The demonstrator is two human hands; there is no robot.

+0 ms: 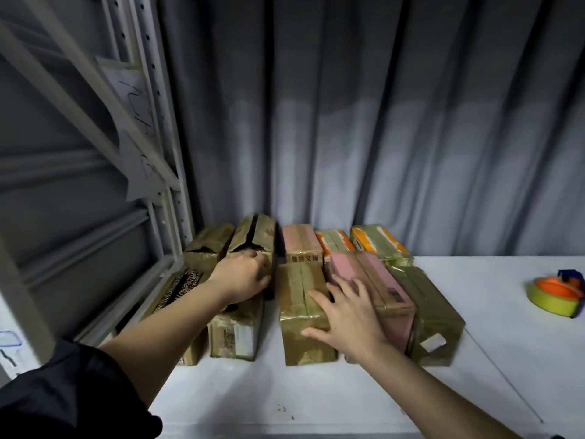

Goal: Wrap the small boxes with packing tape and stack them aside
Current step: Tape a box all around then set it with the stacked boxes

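Nearest the lens: black sleeve (63,391) on left forearm, reaching toward far-left corner of white desk (285,394). Left hand (243,277) curled, fingers closed on near end of upright taped box (256,236) in back row, against grey curtain (380,122). Right hand (345,315) flat, fingers spread and straight, pressing on top of brown taped box (300,315) and touching adjacent pink box (373,280) at its right. Remaining wrapped boxes packed side by side in two rows near desk's far-left edge. Tape dispenser (557,293) well apart, at right edge of desk. Metal rack (152,122) standing at left.
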